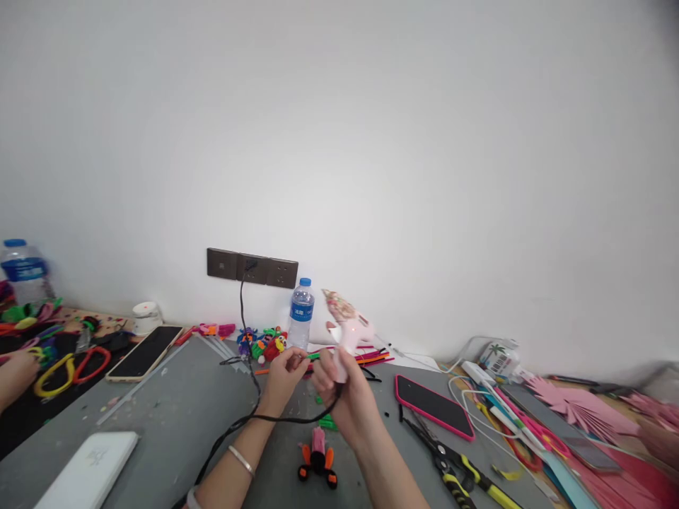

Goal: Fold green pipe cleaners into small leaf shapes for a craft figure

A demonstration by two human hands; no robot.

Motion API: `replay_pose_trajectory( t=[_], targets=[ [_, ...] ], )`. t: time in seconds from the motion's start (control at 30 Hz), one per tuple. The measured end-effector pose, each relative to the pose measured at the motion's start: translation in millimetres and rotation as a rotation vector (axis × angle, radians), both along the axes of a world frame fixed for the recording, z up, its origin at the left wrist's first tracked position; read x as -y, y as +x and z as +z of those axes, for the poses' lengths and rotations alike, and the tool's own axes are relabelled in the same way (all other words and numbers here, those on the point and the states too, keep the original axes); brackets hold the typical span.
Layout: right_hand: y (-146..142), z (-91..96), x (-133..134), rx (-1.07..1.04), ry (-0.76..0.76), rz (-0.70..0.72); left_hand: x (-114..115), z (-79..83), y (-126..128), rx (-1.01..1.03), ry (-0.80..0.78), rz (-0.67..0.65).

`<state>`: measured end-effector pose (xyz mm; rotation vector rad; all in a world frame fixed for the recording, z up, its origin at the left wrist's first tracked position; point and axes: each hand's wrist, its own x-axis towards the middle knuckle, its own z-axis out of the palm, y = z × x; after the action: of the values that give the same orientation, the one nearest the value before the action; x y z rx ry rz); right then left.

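My right hand [347, 396] is wrapped round the handle of a pink hot glue gun [353, 331] with a patterned front, its nozzle tilted up and left. The gun's black cord [289, 420] loops across my left forearm. Close beside it, my left hand [286, 375] is closed in a pinch on a small green fuzzy piece [314, 356], which reaches toward my right fingers. Below my hands, a small pink, orange and black pipe-cleaner figure [318, 456] lies on the grey mat [212, 403], with a green piece [327, 423] behind it.
A water bottle [301, 314] and several fuzzy figures [265, 345] stand by the wall. Loose pipe cleaners [374, 359] lie behind my hands. To the right are a pink-cased phone [433, 406] and pliers [450, 463]; to the left, a phone [143, 353] and a white power bank [90, 470]. Other people's hands [15, 375] show at both edges.
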<state>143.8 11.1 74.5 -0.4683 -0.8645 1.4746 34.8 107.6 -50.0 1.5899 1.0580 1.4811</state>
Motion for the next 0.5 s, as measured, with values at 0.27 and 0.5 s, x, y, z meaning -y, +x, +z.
replay_pose_trajectory(
  t=[0.27, 0.5],
  targets=[
    [50.4, -46.8, 12.0, 0.047, -0.032, -0.262, 1.8, 15.2, 1.6, -0.001, -0.008, -0.02],
    [48.5, -101.0, 3.7, 0.258, -0.132, -0.244, 3.3, 21.8, 1.6, 0.015, 0.008, 0.028]
  ],
)
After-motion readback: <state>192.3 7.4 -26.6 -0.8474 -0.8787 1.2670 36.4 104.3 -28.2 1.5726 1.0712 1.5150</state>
